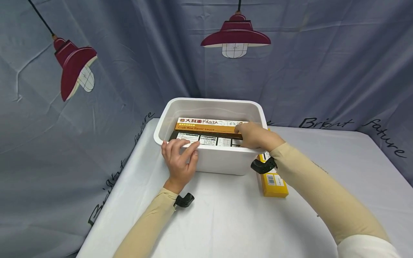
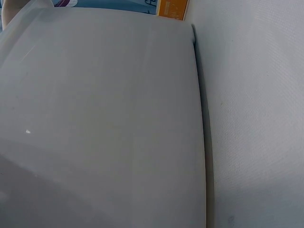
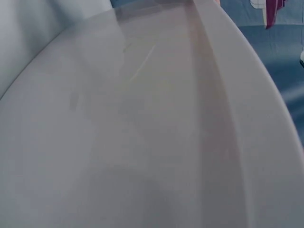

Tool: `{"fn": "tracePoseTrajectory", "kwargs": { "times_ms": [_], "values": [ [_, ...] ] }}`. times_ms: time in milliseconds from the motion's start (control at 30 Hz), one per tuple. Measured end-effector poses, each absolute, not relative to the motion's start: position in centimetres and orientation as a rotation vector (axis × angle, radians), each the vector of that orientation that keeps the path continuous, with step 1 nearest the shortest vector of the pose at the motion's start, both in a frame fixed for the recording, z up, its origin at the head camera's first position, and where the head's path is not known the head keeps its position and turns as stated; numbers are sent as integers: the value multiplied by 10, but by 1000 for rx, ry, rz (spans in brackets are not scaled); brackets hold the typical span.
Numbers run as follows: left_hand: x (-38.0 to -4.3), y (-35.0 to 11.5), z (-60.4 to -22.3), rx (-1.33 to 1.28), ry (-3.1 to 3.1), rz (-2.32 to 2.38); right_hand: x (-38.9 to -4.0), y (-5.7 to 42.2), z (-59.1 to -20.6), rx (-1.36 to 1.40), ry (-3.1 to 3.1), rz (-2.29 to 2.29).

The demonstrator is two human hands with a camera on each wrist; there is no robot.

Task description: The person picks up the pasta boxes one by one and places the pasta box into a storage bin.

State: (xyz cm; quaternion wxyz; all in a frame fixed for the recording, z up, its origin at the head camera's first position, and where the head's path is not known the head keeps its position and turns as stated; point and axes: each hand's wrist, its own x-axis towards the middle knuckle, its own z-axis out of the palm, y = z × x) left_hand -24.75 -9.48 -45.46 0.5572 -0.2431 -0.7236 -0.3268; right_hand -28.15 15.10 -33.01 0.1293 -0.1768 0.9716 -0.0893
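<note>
A white plastic bin (image 1: 222, 161) stands on the cloth-covered table, its outer wall filling most of both wrist views. Inside it lies a pasta box (image 1: 206, 127) with an orange band, white top strip and black, label-printed side. My right hand (image 1: 258, 136) reaches over the bin's right rim and holds the pasta box at its right end; the thumb and lower fingers are hidden. At the front left rim, my left hand (image 1: 180, 161) rests with its fingers laid over the edge and the thumb against the outer wall.
To the right of the bin a yellow box (image 1: 274, 184) with a barcode lies on the white tablecloth (image 1: 206, 222), partly covered by the right wrist. A grey-blue curtain (image 1: 145, 53) printed with red lamps hangs behind and to the left of the table.
</note>
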Motion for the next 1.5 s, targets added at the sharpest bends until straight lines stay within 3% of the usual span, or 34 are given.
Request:
{"fn": "tracePoseTrajectory", "kwargs": {
  "times_ms": [767,1067,1500],
  "values": [
    [-250,-93,-456,-572,-1702,-769,-257,186,-337,-650,3206,-865],
    [-250,-94,-456,-569,-1687,-764,-207,240,-347,-252,3252,-1098],
    [-250,-93,-457,-577,-1676,-771,-151,281,-421,219,3024,-1119]
  ]
}}
